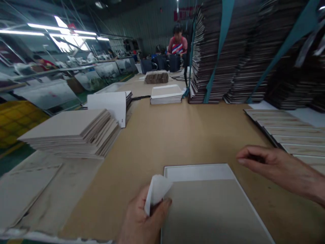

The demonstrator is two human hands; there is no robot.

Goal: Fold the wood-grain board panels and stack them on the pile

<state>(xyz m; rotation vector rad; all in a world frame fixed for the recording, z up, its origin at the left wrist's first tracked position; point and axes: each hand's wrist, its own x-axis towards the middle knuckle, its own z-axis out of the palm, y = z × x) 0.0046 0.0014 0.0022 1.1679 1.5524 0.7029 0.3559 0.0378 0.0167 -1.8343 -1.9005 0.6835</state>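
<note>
A flat grey board (203, 206) with a white strip along its far edge and a thin white right border lies on the brown table (152, 135). At its left edge, my left hand (147, 217) is closed on a small curled piece of white paper (157, 189), held between thumb and fingers. My right hand (269, 166) hovers to the right of the board's far corner, not touching it. Its thumb and fingertips are pressed together, and whatever they may hold is too small to make out.
Cut boards (68, 125) are stacked at the left, beside white sheets (108, 103). A small pile (166, 93) sits ahead. Tall strapped stacks (228, 54) stand at the back right, with overlapping boards (291, 130) at the right. A person (177, 45) is in the background.
</note>
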